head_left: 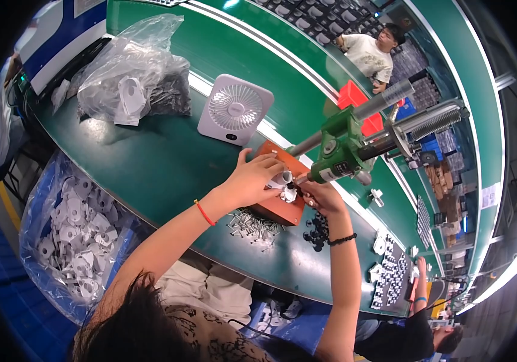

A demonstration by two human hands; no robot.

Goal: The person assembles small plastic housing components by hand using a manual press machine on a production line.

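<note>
My left hand [254, 177] is closed around a small white plastic part [283, 178] resting on the orange base [282, 210] of a green hand press [340, 151]. My right hand [322, 196] sits just beside it under the press nose, fingers pinched at the same white part [288, 193]. A heap of small silver pins [252, 226] lies on the green table in front of the base. Small black round pieces [317, 232] lie by my right wrist.
A white desk fan [235, 109] stands behind the press. A clear bag [135, 72] of white and dark parts lies at the far left of the green table [150, 163]. A blue-lined bin [74, 238] of white parts sits below left. Other people work at the right.
</note>
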